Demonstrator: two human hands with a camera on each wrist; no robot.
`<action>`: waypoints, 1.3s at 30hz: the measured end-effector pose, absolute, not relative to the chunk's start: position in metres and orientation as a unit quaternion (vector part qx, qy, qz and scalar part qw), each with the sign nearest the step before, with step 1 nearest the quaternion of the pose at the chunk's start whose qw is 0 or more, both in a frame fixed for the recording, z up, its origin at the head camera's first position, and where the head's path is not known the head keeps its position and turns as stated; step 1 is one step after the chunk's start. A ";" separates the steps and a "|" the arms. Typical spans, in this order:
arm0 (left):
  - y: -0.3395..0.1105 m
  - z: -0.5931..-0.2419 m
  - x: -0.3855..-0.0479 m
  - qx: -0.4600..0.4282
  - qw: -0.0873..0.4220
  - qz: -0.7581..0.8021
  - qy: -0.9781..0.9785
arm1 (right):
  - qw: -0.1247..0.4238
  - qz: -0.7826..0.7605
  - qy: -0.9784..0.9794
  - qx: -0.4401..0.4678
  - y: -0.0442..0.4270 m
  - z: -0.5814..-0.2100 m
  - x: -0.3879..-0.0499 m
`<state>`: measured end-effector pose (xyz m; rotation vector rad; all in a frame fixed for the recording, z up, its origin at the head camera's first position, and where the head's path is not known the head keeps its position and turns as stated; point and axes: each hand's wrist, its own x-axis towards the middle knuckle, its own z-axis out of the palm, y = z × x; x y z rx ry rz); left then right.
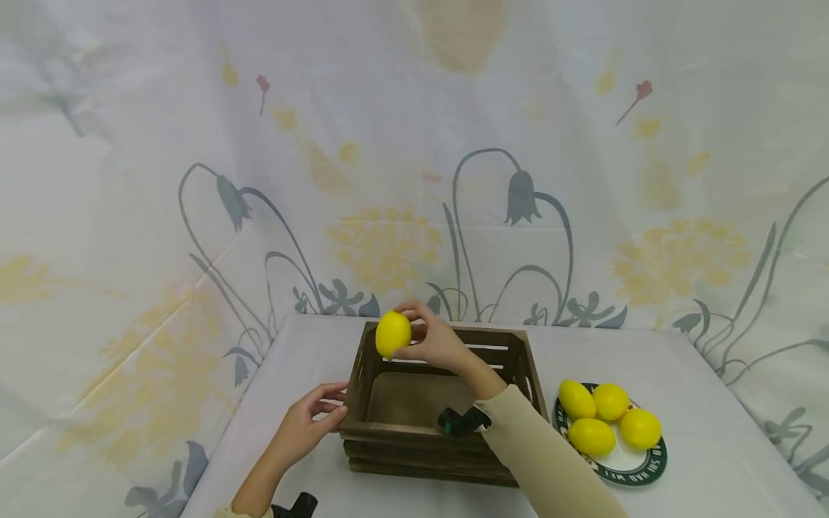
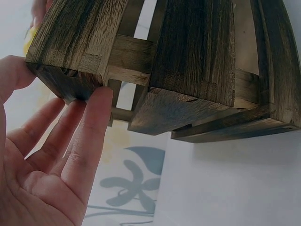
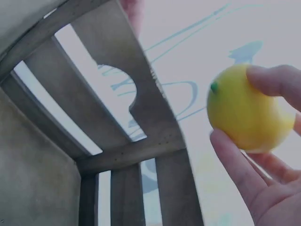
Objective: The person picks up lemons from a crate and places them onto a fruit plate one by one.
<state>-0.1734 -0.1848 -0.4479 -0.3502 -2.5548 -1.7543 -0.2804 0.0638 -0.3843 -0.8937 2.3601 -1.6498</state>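
My right hand (image 1: 435,344) pinches a yellow lemon (image 1: 393,334) between thumb and fingers, above the far left corner of a brown slatted wooden crate (image 1: 440,435). In the right wrist view, the lemon (image 3: 249,108) shows a green tip and appears beside the crate's slatted wall (image 3: 113,80). The visible part of the crate's floor (image 1: 414,399) is bare. At the crate's near left corner rests my left hand (image 1: 304,428). In the left wrist view, its fairly straight fingers (image 2: 87,146) and thumb touch the end of the top slat (image 2: 77,42).
Right of the crate, several more lemons (image 1: 592,437) lie on a white plate with a dark green lettered rim (image 1: 628,476). A white cloth (image 1: 304,352) covers the table. Behind it hangs a flower-printed curtain (image 1: 401,158).
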 end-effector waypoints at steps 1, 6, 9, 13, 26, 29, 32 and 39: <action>-0.185 -0.448 -0.174 -0.114 0.012 -0.563 -0.819 | 0.053 -0.553 0.781 -0.284 0.066 -0.383 -0.278; -0.184 -0.447 -0.174 -0.120 0.014 -0.567 -0.815 | 0.002 -0.580 0.781 -0.230 0.076 -0.379 -0.268; -0.184 -0.447 -0.174 -0.120 0.011 -0.569 -0.813 | -0.016 -0.599 0.775 -0.202 0.083 -0.376 -0.262; -0.184 -0.448 -0.174 -0.126 0.010 -0.572 -0.810 | -0.024 -0.616 0.769 -0.166 0.093 -0.364 -0.245; -0.187 -0.450 -0.173 -0.137 0.020 -0.572 -0.808 | -0.069 -0.638 0.754 -0.142 0.131 -0.379 -0.223; -0.186 -0.450 -0.173 -0.133 0.019 -0.573 -0.808 | -0.075 -0.644 0.748 -0.142 0.139 -0.380 -0.218; -0.185 -0.450 -0.173 -0.128 0.020 -0.570 -0.811 | -0.085 -0.644 0.747 -0.143 0.147 -0.381 -0.213; -0.183 -0.450 -0.174 -0.113 0.024 -0.559 -0.821 | -0.118 -0.633 0.752 -0.139 0.165 -0.383 -0.204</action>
